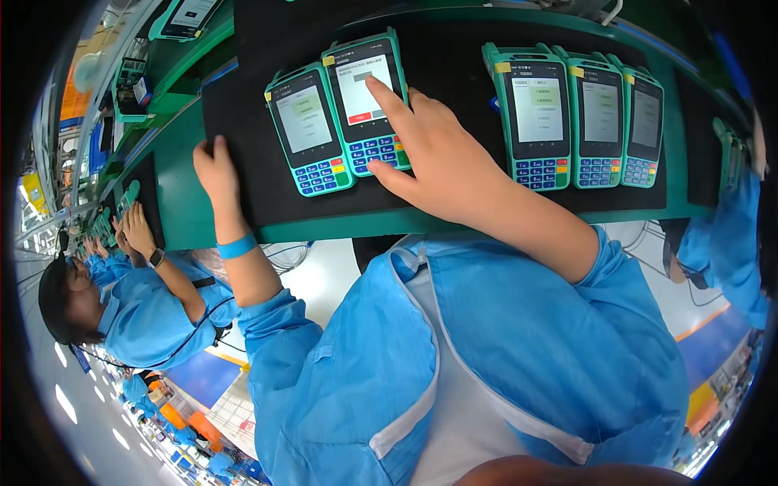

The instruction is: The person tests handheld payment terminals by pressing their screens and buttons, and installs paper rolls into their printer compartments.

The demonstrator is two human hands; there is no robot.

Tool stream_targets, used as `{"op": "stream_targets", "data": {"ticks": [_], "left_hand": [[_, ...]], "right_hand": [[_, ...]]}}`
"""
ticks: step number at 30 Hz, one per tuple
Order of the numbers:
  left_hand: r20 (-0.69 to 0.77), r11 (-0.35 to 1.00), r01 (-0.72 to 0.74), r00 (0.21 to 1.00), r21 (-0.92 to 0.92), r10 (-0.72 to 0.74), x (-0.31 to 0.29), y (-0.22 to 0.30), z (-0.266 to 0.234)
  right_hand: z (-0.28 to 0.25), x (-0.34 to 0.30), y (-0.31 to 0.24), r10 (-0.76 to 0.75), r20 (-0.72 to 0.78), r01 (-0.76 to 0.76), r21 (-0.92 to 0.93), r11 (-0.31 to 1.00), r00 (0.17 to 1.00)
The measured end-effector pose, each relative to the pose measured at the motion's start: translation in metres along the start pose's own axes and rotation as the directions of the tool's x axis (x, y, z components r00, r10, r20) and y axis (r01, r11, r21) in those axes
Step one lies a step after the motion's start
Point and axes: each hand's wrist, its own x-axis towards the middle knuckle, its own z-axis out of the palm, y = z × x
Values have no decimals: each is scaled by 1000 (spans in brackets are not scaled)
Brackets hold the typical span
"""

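My right hand (444,154) reaches over a green-framed handheld payment terminal (352,93) with a lit screen and blue keypad. Its index fingertip is on or just over the screen, and the thumb lies by the lower right of the keypad. The hand hides part of the terminal's right side. Close against its left side lies a second payment terminal (304,125), also lit. My left hand (215,168), with a blue band at the wrist, rests near the left side of the black mat (258,190). Its visible fingertips are apart, with nothing between them.
Three more terminals stand side by side at the right: a left one (537,113), a middle one (598,117) and a dimmer right one (643,121). The green bench edge (340,227) runs before me. A co-worker (146,308) sits at left, another person (733,243) at right.
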Motion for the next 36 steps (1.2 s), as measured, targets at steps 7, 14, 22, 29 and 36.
{"op": "stream_targets", "data": {"ticks": [7, 14, 22, 29, 36], "left_hand": [[87, 959, 136, 983, 247, -162, 20, 29, -24], [146, 964, 101, 979, 245, -140, 40, -6, -40], [180, 976, 109, 973, 188, -143, -3, 9, -15], [166, 973, 164, 968, 160, -190, -15, 35, -7], [168, 980, 126, 974, 156, -152, -38, 97, -2]], "right_hand": [[4, -1, -3, -23, 5, 22, 35, 999, 1000], [13, -6, -11, -88, 74, 76, 150, 986, 993], [-18, -20, -2, 27, 85, -27, -6, 1000, 996], [-28, -24, 5, 41, 8, -41, -4, 999, 999], [-39, -10, 26, 151, -170, -142, 66, 988, 974]]}}
